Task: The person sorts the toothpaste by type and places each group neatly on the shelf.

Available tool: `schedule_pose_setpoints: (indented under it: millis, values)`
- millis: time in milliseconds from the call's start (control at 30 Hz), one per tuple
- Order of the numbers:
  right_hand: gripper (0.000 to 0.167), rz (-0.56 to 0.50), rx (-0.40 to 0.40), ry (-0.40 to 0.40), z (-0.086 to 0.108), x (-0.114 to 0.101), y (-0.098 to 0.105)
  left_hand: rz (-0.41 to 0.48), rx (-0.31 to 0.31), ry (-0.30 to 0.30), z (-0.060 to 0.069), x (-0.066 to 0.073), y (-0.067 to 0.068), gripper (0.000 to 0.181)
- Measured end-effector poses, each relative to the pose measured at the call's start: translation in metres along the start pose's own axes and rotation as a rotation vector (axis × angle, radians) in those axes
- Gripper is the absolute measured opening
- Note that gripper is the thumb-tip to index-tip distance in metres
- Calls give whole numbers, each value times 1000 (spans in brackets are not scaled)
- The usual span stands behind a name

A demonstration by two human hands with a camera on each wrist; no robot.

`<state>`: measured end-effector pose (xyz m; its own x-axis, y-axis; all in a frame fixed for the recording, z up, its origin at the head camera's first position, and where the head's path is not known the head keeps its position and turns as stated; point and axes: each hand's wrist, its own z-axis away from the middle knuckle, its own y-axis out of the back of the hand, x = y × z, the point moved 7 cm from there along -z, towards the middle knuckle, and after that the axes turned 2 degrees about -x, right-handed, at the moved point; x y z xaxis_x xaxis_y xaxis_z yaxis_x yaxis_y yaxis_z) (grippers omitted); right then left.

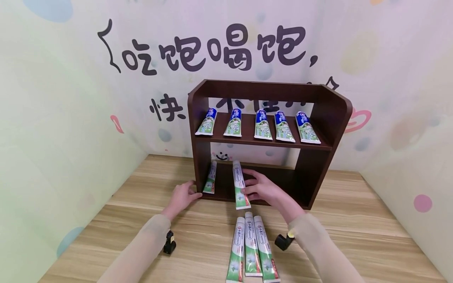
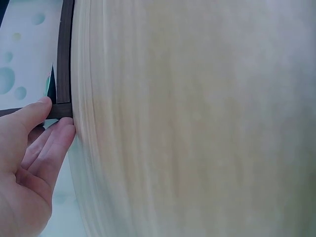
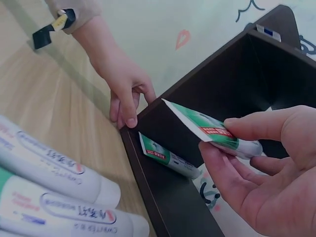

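My right hand pinches a green-and-white toothpaste tube between thumb and fingers, at the front of the shelf's lower level. In the right wrist view the held tube is tilted above the lower board. My left hand grips the lower left front corner of the dark brown shelf, thumb on one side and fingers on the other, as the left wrist view shows. Another green-and-white tube lies against the left wall inside the lower level. Three like it lie side by side on the table before the shelf.
On the upper level several blue-and-green toothpaste tubes lie in a row, caps toward the back. The wood-grain table meets a printed wall cloth behind and at both sides. Each wrist carries a small black device.
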<state>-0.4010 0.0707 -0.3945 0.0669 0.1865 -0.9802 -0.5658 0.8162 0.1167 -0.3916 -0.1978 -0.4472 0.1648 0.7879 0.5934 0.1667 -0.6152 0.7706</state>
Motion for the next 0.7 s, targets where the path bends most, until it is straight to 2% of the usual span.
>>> schedule_pose_setpoints:
  millis: [367,500,700]
  values:
    - [76,-85,94,126,-41,1,4,6,0,2,0,1,0,49]
    - [76,-70,133,156,-57,5,7,5,2,0,-1,0,-1,49]
    - [76,-59,148,190,-73,13,3,3,7,-3,0,0,0,49]
